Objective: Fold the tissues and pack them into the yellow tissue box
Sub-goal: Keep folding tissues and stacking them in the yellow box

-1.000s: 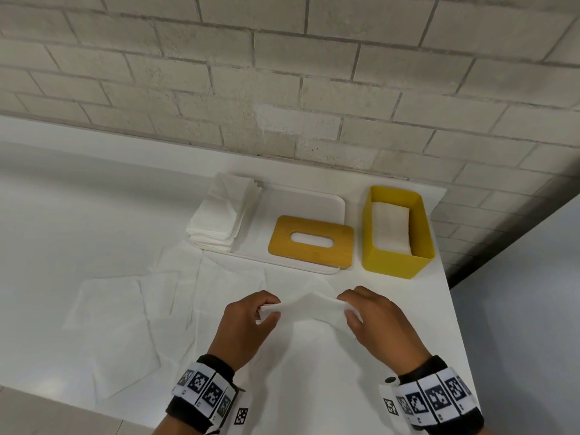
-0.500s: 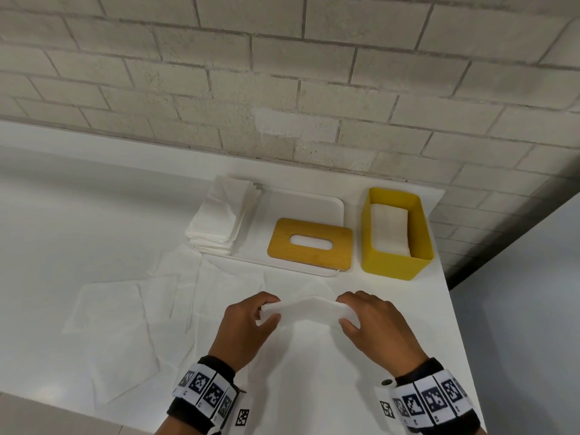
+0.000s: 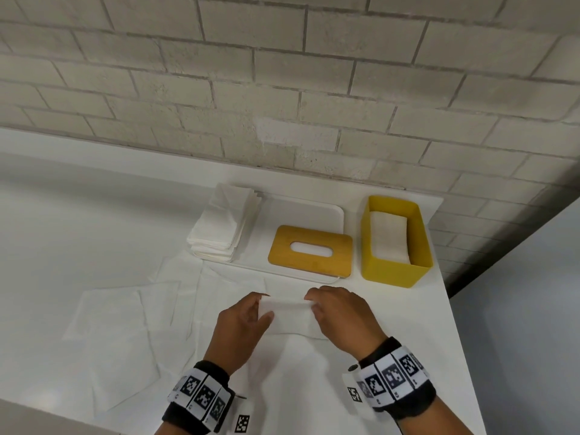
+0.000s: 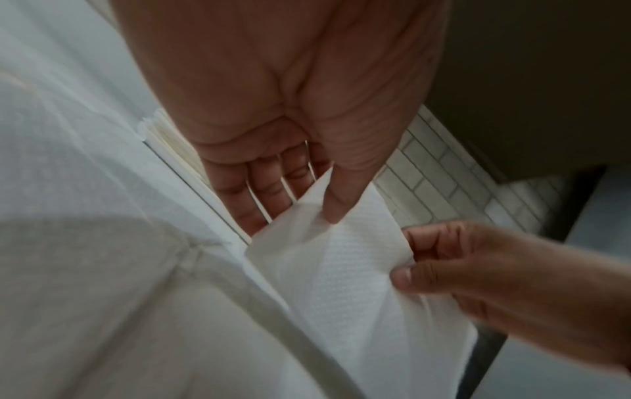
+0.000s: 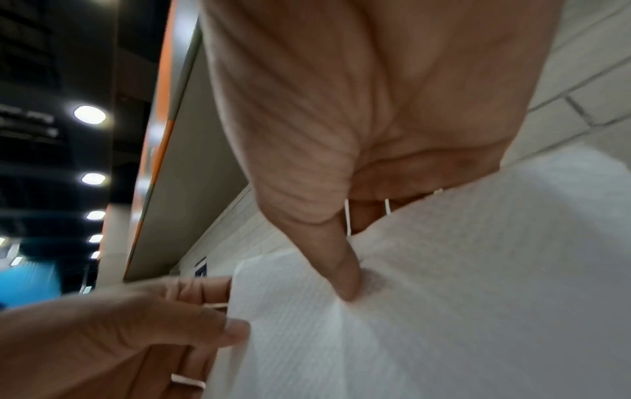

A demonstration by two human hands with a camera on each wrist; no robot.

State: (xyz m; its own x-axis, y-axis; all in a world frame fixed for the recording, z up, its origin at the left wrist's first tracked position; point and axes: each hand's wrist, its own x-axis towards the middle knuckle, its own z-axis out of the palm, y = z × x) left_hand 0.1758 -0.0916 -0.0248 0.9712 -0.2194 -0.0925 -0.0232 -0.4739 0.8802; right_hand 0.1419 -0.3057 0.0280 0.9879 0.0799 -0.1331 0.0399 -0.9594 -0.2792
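A white tissue (image 3: 287, 315) hangs between my two hands above the near part of the white table. My left hand (image 3: 251, 315) pinches its left edge, thumb on the near side. My right hand (image 3: 329, 312) pinches its right edge. In the left wrist view the left thumb and fingers clamp a corner of the tissue (image 4: 324, 256); the right wrist view shows the right thumb pressing into the tissue (image 5: 392, 324). The yellow tissue box (image 3: 395, 265) stands open at the back right, with folded tissues (image 3: 389, 233) inside.
A wooden lid with a slot (image 3: 310, 249) lies on a white tray (image 3: 310, 211), next to a stack of folded tissues (image 3: 222, 224). Several flat tissues (image 3: 119, 318) lie spread at the left. The table edge (image 3: 452, 324) drops off right; a brick wall (image 3: 282, 89) behind.
My hands have drawn closer together and slightly away from me, and the tissue between them now looks narrower and more folded over than a second ago.
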